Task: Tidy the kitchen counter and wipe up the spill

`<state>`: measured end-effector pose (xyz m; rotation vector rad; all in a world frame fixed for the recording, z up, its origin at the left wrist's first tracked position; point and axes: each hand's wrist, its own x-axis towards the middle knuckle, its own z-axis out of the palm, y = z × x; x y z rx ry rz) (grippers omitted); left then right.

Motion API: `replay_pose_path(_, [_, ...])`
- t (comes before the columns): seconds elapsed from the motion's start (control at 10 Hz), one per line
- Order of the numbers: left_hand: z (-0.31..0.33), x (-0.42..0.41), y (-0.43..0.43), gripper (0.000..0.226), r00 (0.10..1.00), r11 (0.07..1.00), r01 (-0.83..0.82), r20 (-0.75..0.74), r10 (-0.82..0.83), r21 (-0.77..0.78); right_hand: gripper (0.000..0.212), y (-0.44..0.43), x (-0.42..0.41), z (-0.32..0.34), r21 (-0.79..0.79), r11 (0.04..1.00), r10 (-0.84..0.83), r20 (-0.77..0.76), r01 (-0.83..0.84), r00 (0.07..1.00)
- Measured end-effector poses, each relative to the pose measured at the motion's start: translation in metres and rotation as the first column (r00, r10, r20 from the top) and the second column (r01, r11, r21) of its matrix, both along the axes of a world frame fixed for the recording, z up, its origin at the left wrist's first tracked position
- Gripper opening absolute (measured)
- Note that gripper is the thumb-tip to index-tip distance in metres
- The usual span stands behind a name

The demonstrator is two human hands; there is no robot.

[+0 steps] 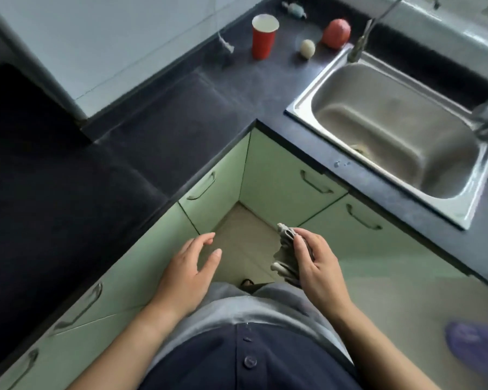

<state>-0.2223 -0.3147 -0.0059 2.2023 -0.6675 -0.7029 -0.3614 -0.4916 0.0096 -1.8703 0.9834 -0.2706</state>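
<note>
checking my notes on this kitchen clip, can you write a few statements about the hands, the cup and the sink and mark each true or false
1. The right hand holds a grey cloth. True.
2. The left hand grips the red cup. False: it is open and empty; the cup stands upright on the counter.
3. The sink is stacked with dishes. False: no dishes are in it.
4. A red fruit sits on the counter near the tap. True.
</note>
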Motion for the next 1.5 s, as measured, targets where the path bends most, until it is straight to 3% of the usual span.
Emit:
replay_pose_path(0.2, [0.007,0.027,-0.025,0.041,0.999,0.994,-0.023,0.025,0.020,0.103,0.018,-0.052,0.012,-0.013,0.077,0.997,-0.001,-0.022,0.002,1.000])
replay_pose_path(0.4, [0.004,0.086,-0.031,0.043,0.989,0.975,-0.140,0.069,0.130,0.171,0.020,-0.083,0.107,-0.007,0.034,0.976,0.215,-0.037,-0.214,0.976])
replay_pose_path(0.5, [-0.005,0.128,-0.037,0.065,0.984,0.952,-0.082,0.178,0.029,0.295,0.023,-0.097,0.165,-0.002,-0.036,0.937,0.346,-0.019,-0.346,0.938])
replay_pose_path(0.6, [-0.011,0.174,-0.045,0.073,0.965,0.908,-0.091,0.262,-0.021,0.408,0.027,-0.109,0.227,0.002,-0.146,0.871,0.474,0.000,-0.469,0.880])
replay_pose_path(0.7, [-0.014,0.208,-0.049,0.057,0.965,0.864,-0.141,0.263,0.011,0.483,0.027,-0.113,0.282,0.003,-0.222,0.794,0.578,-0.009,-0.565,0.816])
replay_pose_path(0.9, [-0.019,0.226,-0.055,0.058,0.962,0.840,-0.265,0.192,0.195,0.474,0.037,-0.108,0.365,-0.013,-0.257,0.585,0.756,-0.172,-0.770,0.632])
replay_pose_path(1.1, [-0.033,0.237,-0.060,0.061,0.935,0.786,-0.348,0.246,0.254,0.511,0.034,-0.084,0.422,-0.025,-0.331,0.393,0.830,-0.272,-0.858,0.486])
replay_pose_path(1.3, [-0.043,0.234,-0.062,0.064,0.932,0.726,-0.359,0.262,0.250,0.586,0.043,-0.083,0.429,-0.051,-0.248,0.142,0.847,-0.471,-0.958,0.247])
replay_pose_path(1.5, [-0.036,0.233,-0.062,0.061,0.894,0.687,-0.446,0.325,0.310,0.573,0.049,-0.098,0.426,-0.042,-0.288,0.196,0.870,-0.390,-0.937,0.302])
